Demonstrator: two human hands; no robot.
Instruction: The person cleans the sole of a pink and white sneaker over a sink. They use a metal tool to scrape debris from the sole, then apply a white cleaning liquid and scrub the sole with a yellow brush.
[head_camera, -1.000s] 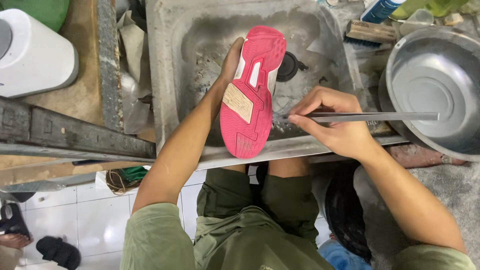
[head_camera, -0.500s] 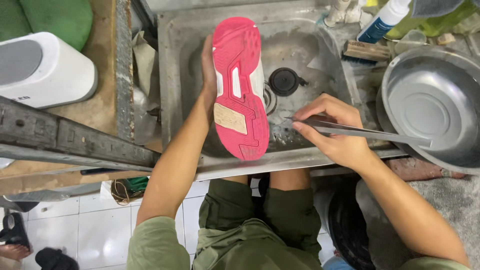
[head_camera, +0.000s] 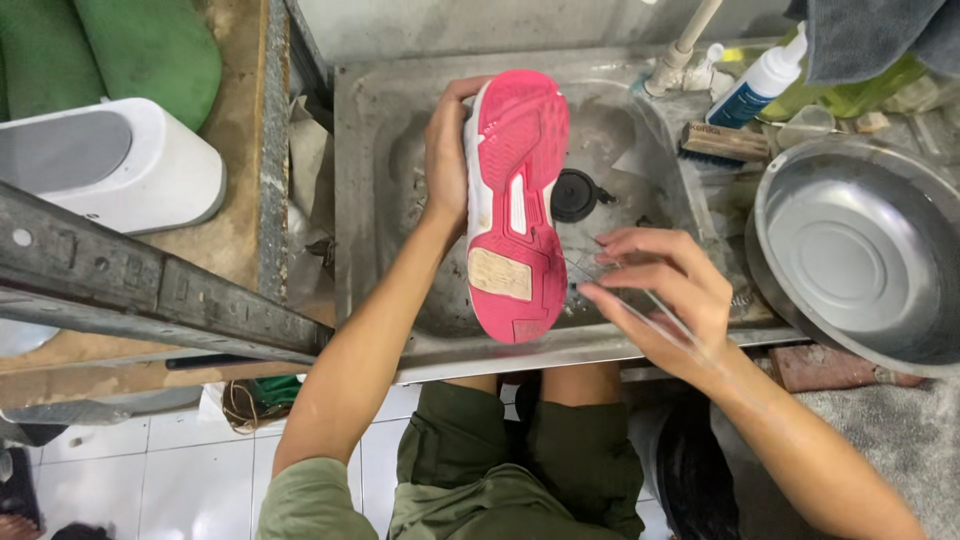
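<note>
The right hand (head_camera: 665, 300), fingers loosely curled, pinches a thin, motion-blurred metal tool (head_camera: 640, 290) just beside the shoe (head_camera: 515, 200). The left hand (head_camera: 447, 160) grips the shoe's side, sole up, over the steel sink (head_camera: 380, 130). Pink ribbed rubber sole, tan heel patch. Black drain plug (head_camera: 574, 194) beyond.

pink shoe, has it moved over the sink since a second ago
Yes. The pink shoe in the left hand has shifted left: its sole lay just beside the black drain plug earlier, and now clears it.
</note>
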